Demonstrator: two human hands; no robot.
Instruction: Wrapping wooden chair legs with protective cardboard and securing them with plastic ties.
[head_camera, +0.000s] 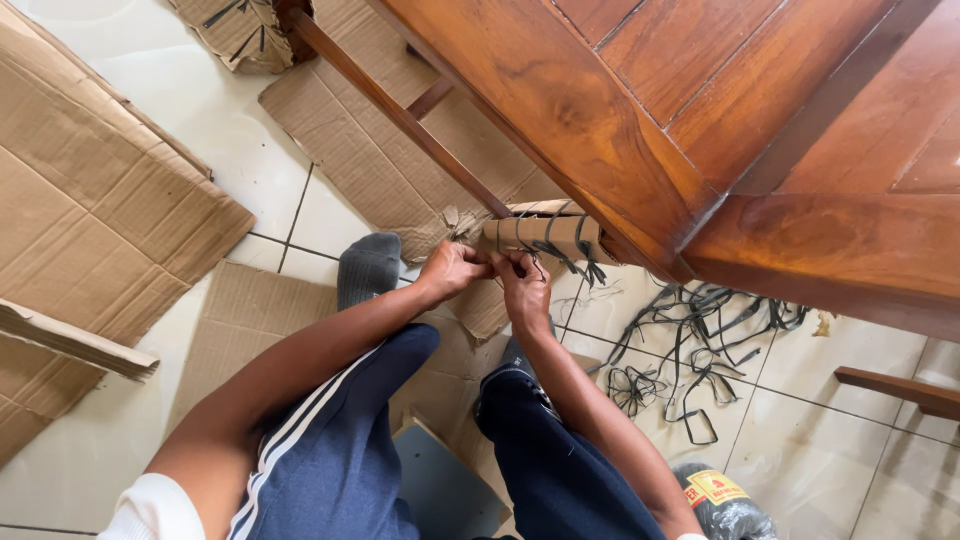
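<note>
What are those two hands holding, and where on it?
Both the left hand and right hand grip the near end of the cardboard wrap bound with black straps around the table leg; exact finger hold is hidden.

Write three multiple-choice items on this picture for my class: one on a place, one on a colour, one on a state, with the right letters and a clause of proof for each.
1. Where is the heap of loose black straps?
A. On the tiled floor right of the hands
B. On the table top
C. On the person's lap

2. What colour are the trousers?
A. Red
B. Dark blue with white stripes
C. Green

3. How is the table leg?
A. Bare wood
B. Painted white
C. Wrapped in cardboard and bound with black straps

Answers:
1 A, the straps lie on the tiles below the table.
2 B, white stripes run down the blue cloth.
3 C, both the left hand and right hand grip at the strapped cardboard.
</note>
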